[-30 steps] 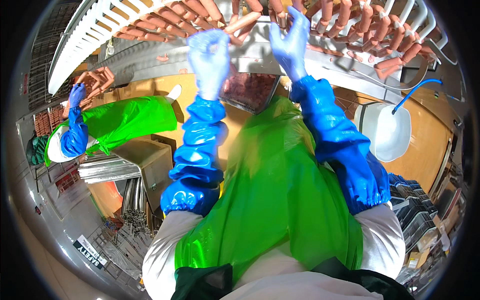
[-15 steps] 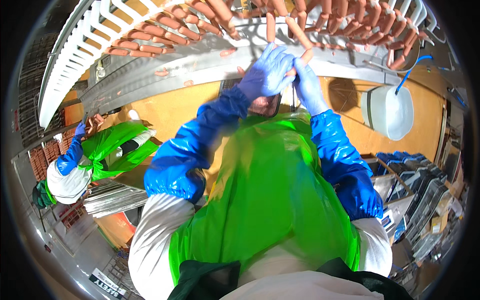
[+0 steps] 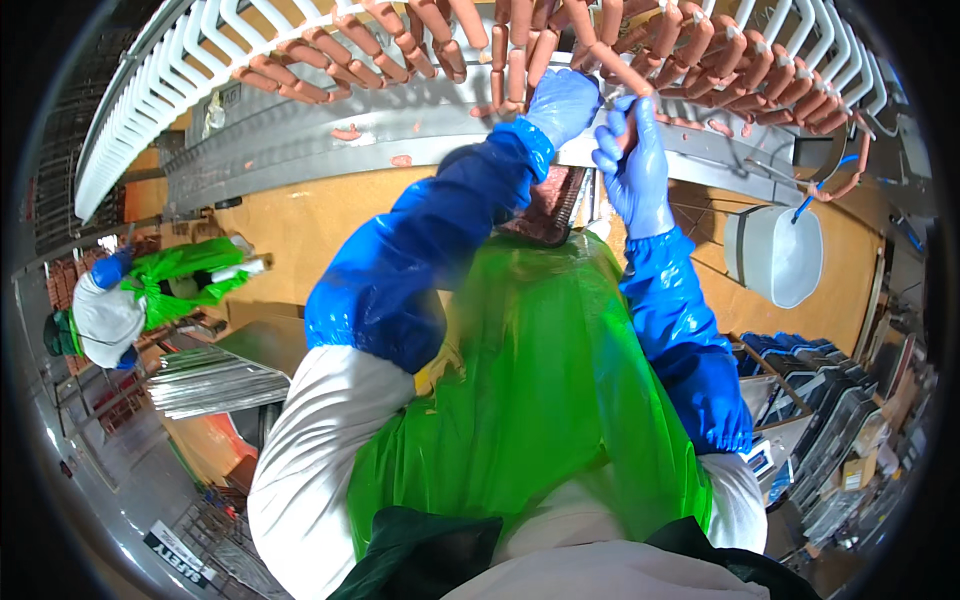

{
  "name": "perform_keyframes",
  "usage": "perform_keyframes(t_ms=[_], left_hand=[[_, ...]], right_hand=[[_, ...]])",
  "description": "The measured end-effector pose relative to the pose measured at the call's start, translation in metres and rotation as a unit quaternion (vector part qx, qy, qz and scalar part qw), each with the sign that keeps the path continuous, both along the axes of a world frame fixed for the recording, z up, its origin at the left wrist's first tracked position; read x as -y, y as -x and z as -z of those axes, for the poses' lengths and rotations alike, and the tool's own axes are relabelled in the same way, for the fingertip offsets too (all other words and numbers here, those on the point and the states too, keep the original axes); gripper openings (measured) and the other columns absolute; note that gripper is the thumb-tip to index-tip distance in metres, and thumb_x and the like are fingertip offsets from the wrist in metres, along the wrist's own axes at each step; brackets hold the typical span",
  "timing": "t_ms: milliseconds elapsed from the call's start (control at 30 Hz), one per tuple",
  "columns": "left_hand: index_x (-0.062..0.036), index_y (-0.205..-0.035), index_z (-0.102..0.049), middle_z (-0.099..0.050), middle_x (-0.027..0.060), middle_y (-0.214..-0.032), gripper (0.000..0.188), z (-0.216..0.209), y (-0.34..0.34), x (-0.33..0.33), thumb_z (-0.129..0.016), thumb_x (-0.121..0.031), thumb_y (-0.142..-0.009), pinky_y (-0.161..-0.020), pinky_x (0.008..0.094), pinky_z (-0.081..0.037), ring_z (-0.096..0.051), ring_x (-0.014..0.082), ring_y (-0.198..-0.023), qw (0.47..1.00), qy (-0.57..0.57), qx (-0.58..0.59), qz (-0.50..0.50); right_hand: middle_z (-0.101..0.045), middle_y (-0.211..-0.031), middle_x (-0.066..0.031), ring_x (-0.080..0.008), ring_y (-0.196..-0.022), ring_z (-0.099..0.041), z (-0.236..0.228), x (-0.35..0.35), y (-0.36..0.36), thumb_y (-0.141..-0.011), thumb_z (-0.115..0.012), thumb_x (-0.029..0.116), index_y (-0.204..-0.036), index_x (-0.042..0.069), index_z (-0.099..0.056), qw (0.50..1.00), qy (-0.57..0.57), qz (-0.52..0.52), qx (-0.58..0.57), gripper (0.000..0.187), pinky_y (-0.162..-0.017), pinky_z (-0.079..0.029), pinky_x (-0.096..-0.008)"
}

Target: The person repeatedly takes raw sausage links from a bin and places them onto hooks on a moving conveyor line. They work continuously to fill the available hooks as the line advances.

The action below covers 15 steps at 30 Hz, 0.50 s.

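Strings of linked pinkish-brown sausages (image 3: 690, 45) hang from a curved row of white hooks (image 3: 205, 60) along the far side. My right hand (image 3: 640, 180), in a thin blue glove, is closed on a sausage link, with thumb raised and fingers curled around it. From that grip another sausage (image 3: 620, 70) runs up and left toward the hanging strings. My left hand (image 3: 563, 105), gloved alike, is curled close under the strings, beside the right hand. Its fingertips are turned away, so what they hold is hidden.
Below the strings runs a metal ledge (image 3: 290, 140) with meat scraps. Near my apron is a dark-rimmed container of pink meat (image 3: 545, 205). A white bucket (image 3: 797, 255) stands right, crates (image 3: 810, 365) behind it. Metal sheets (image 3: 215, 380) and a co-worker (image 3: 110, 310) are left.
My hands have moved apart: the left up and right to the strings, the right slightly right, now upright around a link. The hanging sausages have shifted. The co-worker has moved and turned.
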<state>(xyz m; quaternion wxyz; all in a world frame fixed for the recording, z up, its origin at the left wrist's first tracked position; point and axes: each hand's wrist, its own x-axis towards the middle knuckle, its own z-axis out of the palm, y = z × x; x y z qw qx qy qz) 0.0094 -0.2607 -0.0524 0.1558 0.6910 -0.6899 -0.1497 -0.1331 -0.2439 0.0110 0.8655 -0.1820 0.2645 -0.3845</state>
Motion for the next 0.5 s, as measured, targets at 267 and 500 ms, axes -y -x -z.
perform_keyframes(t_ms=[267, 500], left_hand=[[-0.0004, -0.125, -0.047, -0.055, 0.0175, -0.117, 0.036, -0.006, 0.007, -0.056, -0.050, -0.017, -0.093, -0.092, 0.0385, -0.043, -0.055, 0.0278, -0.105, 0.906, 0.081, -0.408, -0.080], [-0.0025, -0.108, -0.049, -0.052, 0.0071, -0.092, 0.031, -0.008, 0.050, -0.053, -0.035, -0.030, -0.104, -0.079, 0.0322, -0.045, -0.050, 0.0153, -0.085, 0.794, 0.071, -0.561, -0.225]], right_hand=[[-0.054, -0.081, 0.0018, -0.0083, -0.071, -0.048, 0.001, 0.024, -0.004, -0.098, -0.052, 0.035, -0.101, 0.006, -0.060, 0.961, 0.140, 0.016, -0.236, 0.030, -0.063, -0.038, -0.0239], [-0.060, -0.100, -0.0034, -0.0120, -0.094, -0.054, 0.023, 0.004, -0.012, -0.098, -0.051, 0.027, -0.115, -0.001, -0.059, 0.970, 0.093, -0.044, -0.221, 0.033, -0.085, -0.043, -0.0269]])
